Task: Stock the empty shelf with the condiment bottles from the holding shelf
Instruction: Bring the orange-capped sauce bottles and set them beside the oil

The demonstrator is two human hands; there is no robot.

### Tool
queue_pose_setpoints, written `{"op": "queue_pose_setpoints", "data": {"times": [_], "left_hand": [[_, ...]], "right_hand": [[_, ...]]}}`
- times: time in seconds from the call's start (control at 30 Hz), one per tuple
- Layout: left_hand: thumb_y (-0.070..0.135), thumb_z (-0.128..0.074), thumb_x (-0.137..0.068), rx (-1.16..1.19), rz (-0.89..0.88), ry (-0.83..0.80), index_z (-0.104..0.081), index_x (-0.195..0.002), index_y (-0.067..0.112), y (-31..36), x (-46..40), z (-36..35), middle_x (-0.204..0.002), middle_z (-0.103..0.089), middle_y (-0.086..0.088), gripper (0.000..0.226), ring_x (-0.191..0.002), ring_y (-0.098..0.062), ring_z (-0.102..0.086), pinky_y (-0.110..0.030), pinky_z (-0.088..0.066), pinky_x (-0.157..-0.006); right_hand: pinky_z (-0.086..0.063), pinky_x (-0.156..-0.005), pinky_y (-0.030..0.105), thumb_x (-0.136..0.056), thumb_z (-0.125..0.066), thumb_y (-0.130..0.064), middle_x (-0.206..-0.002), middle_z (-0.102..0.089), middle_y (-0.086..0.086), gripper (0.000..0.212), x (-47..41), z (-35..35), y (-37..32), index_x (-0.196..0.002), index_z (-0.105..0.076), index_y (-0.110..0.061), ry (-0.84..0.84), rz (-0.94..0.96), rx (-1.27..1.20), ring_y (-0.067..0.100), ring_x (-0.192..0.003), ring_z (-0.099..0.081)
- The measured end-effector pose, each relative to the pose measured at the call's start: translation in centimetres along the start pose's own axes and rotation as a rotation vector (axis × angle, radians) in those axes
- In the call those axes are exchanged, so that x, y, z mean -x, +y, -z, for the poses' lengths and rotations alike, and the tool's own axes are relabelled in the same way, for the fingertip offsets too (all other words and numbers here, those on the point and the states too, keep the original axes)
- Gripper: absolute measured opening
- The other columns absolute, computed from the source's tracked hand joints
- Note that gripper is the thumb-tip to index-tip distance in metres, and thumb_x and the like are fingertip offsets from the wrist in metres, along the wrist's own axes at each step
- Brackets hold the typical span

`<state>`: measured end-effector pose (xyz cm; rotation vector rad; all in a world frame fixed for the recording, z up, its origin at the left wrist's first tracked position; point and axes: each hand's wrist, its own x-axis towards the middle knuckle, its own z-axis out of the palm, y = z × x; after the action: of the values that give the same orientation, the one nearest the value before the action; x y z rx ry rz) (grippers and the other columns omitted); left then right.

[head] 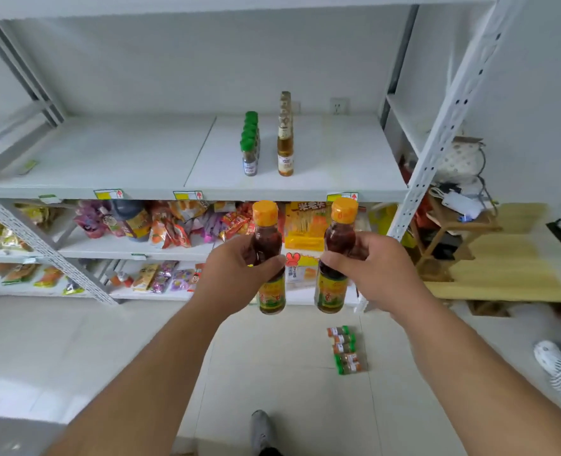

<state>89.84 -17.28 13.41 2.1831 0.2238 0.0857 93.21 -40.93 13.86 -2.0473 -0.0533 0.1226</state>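
Shelf-front [193, 193]: both hands [236, 271] apparently gripping bottles [267, 258].

Two orange-capped dark sauce bottles [270, 258] [335, 255] upright, held below shelf [124, 153].

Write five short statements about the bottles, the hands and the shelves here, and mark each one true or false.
1. Each hand holds an orange-capped bottle. True: left hand, right hand, left bottle, right bottle.
2. The upper shelf is full. False: it holds only a row of green-capped bottles and a row of tall amber bottles.
3. The two rows stand side by side. True.
4. The small jars on the floor stand upright. False: they lie on their sides.
5. The lower shelves are bare. False: snack packets fill them.
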Motion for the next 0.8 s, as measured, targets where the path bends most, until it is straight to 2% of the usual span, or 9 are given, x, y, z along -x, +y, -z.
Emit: {"op": "queue_pose_setpoints", "data": {"times": [0.07, 0.1, 0.17, 0.37, 0.47, 0.57, 0.67, 0.8], "left_hand": [[0.044, -0.079, -0.083, 0.023, -0.026, -0.033, -0.072, -0.091, 0.026, -0.3, -2.6, 0.0, -0.082, -0.068, -0.004, 0.021, -0.071, -0.016, -0.060, -0.033, -0.049, -0.063], [0.045, -0.080, -0.082, 0.034, -0.040, -0.041, -0.072, -0.092, 0.027, -0.4, -3.9, 0.1, -0.086, -0.070, -0.004, 0.022, -0.078, -0.019, -0.064, -0.039, -0.054, -0.070], [0.047, -0.080, -0.081, 0.032, -0.070, -0.051, -0.072, -0.094, 0.029, -0.5, -6.4, 0.4, -0.091, -0.073, 0.000, 0.023, -0.089, -0.019, -0.068, -0.043, -0.056, -0.080], [0.046, -0.079, -0.083, 0.027, -0.113, -0.083, -0.072, -0.098, 0.033, 0.1, -12.2, 1.7, -0.089, -0.073, 0.010, 0.021, -0.086, -0.012, -0.068, -0.035, -0.055, -0.076], [0.044, -0.079, -0.083, 0.071, -0.108, -0.084, -0.073, -0.101, 0.033, 0.4, -14.8, 1.6, -0.088, -0.073, 0.012, 0.022, -0.085, -0.010, -0.068, -0.035, -0.056, -0.076], [0.043, -0.080, -0.083, 0.113, -0.090, -0.094, -0.072, -0.098, 0.032, 0.6, -17.3, 0.7, -0.085, -0.073, 0.010, 0.020, -0.084, -0.013, -0.068, -0.037, -0.056, -0.075], [0.045, -0.079, -0.083, 0.082, -0.092, -0.096, -0.070, -0.096, 0.034, 1.0, -20.0, -0.7, -0.084, -0.071, 0.013, 0.019, -0.080, -0.009, -0.066, -0.032, -0.053, -0.071], [0.044, -0.079, -0.083, 0.043, -0.095, -0.101, -0.067, -0.095, 0.038, 1.9, -23.8, -3.1, -0.087, -0.071, 0.014, 0.018, -0.082, -0.005, -0.065, -0.028, -0.052, -0.073]], "right_hand": [[-0.060, -0.084, 0.046, -0.078, -0.084, -0.047, -0.087, -0.076, -0.006, 0.025, -1.9, -0.5, -0.3, -0.091, -0.076, -0.028, 0.042, -0.030, 0.026, 0.015, -0.086, -0.072], [-0.060, -0.085, 0.045, -0.078, -0.084, -0.047, -0.088, -0.076, -0.008, 0.025, -2.9, -0.8, -0.5, -0.092, -0.075, -0.029, 0.060, -0.042, 0.032, 0.013, -0.086, -0.072], [-0.060, -0.086, 0.043, -0.078, -0.084, -0.049, -0.088, -0.077, -0.011, 0.025, -4.7, -1.5, -1.0, -0.093, -0.075, -0.031, 0.090, -0.052, 0.041, 0.008, -0.086, -0.072], [-0.059, -0.086, 0.037, -0.083, -0.083, -0.041, -0.085, -0.077, -0.015, 0.012, -9.0, -2.7, -3.0, -0.086, -0.074, -0.035, 0.136, -0.054, 0.054, 0.002, -0.082, -0.071], [-0.059, -0.087, 0.041, -0.082, -0.082, -0.046, -0.088, -0.078, -0.009, 0.018, -11.4, -2.6, -3.1, -0.091, -0.076, -0.031, 0.153, -0.062, 0.071, 0.007, -0.084, -0.072], [-0.059, -0.086, 0.038, -0.082, -0.081, -0.048, -0.089, -0.077, -0.013, 0.024, -13.9, -2.4, -2.8, -0.096, -0.077, -0.029, 0.160, -0.074, 0.088, 0.004, -0.086, -0.071], [-0.059, -0.085, 0.037, -0.082, -0.080, -0.046, -0.088, -0.077, -0.016, 0.021, -16.7, -1.8, -1.9, -0.096, -0.077, -0.031, 0.165, -0.078, 0.069, 0.002, -0.086, -0.071], [-0.059, -0.087, 0.038, -0.084, -0.079, -0.046, -0.092, -0.077, -0.016, 0.021, -21.1, -0.5, -0.3, -0.099, -0.076, -0.032, 0.152, -0.072, 0.053, 0.004, -0.090, -0.070]]}}
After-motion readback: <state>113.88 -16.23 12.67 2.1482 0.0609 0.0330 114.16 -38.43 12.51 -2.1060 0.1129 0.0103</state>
